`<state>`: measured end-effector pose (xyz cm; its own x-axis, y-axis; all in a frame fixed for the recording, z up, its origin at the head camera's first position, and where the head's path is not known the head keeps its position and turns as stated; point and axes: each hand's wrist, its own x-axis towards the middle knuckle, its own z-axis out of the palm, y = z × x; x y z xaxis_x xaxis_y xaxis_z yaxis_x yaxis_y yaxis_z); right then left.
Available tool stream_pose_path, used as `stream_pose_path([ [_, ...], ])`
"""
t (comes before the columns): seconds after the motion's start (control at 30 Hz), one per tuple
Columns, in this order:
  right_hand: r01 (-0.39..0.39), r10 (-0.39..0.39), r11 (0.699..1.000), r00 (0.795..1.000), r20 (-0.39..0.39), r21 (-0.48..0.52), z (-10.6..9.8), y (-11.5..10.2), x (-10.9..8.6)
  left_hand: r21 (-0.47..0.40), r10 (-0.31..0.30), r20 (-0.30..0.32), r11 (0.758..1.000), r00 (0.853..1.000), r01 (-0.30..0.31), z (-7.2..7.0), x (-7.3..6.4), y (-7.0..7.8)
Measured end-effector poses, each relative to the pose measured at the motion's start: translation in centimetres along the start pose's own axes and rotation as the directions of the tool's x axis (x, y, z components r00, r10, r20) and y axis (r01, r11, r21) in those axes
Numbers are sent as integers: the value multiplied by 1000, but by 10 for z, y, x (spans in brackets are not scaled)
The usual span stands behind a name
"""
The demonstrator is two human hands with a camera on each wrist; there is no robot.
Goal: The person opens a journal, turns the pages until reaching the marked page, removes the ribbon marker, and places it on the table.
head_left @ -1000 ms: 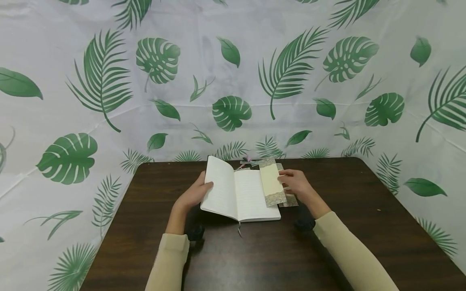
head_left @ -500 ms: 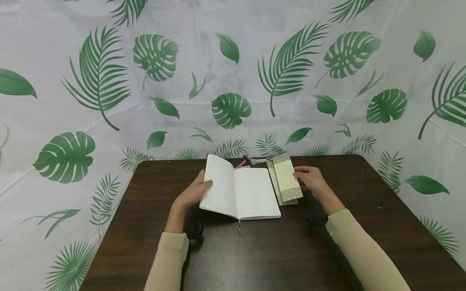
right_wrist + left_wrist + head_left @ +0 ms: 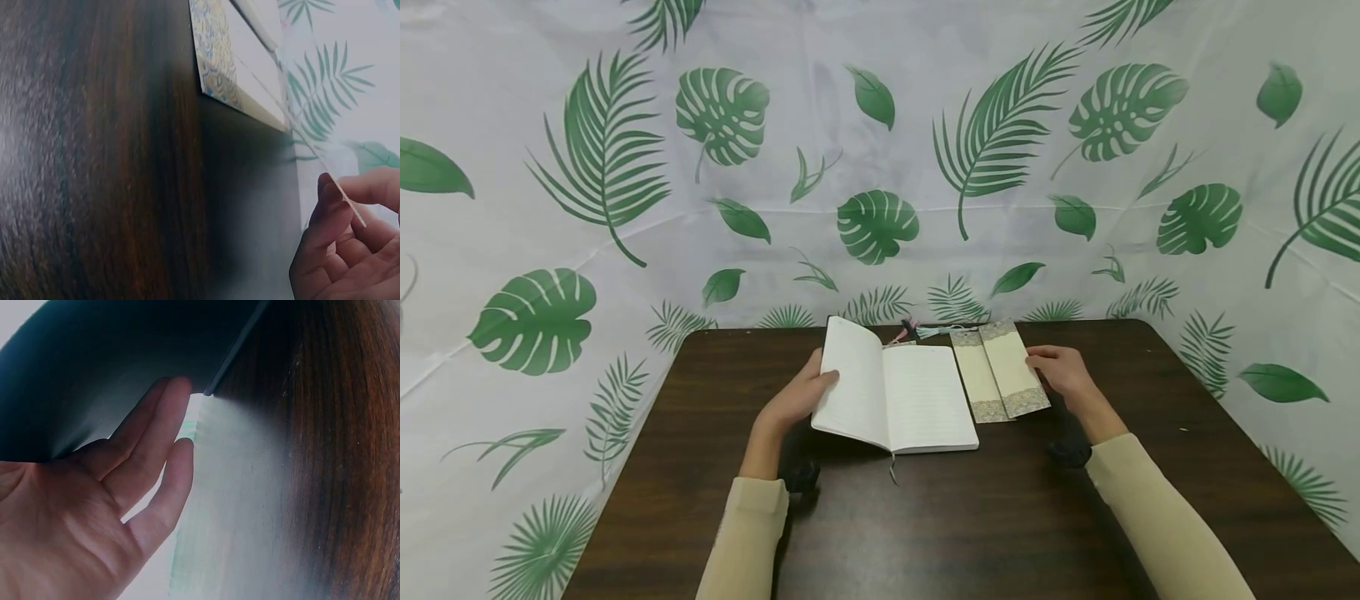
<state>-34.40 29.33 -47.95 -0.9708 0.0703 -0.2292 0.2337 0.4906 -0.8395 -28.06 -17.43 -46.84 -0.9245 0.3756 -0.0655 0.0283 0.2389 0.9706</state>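
An open notebook (image 3: pixel 928 400) with lined white pages lies at the middle of the table. My left hand (image 3: pixel 797 396) holds up its left side, thumb on the page. In the left wrist view, the fingers of that hand (image 3: pixel 134 462) lie against the dark cover (image 3: pixel 119 356). To the right of the notebook, my right hand (image 3: pixel 1063 375) pinches a cream bookmark (image 3: pixel 1015 367) with patterned ends by its right edge. In the right wrist view this bookmark (image 3: pixel 312 147) appears nearly edge-on, tilted between thumb and fingers. A second, similar bookmark (image 3: pixel 977 375) lies flat beside the notebook.
Behind the notebook, a pink tassel (image 3: pixel 901 335) and a light blue tassel (image 3: pixel 943 331) lie near the far table edge. A ribbon (image 3: pixel 892 473) hangs from the notebook's spine. The dark wooden table (image 3: pixel 910 533) meets a leaf-patterned white sheet (image 3: pixel 805 258).
My right hand has carried the bookmark rightward, off the notebook's right page and partly past the second bookmark, uncovering more of it. The left hand keeps its hold on the notebook.
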Motion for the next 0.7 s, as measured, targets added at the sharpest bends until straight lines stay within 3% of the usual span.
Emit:
stream_pose_path([
  [0.33,-16,15,1000,999,-46,-2,-1,11,10,8,9,7,1000,1000,-9,-1,2,-1],
  [0.7,-7,6,1000,999,-45,-18,-3,18,14,12,1,0,1000,1000,-1,-1,1,0],
])
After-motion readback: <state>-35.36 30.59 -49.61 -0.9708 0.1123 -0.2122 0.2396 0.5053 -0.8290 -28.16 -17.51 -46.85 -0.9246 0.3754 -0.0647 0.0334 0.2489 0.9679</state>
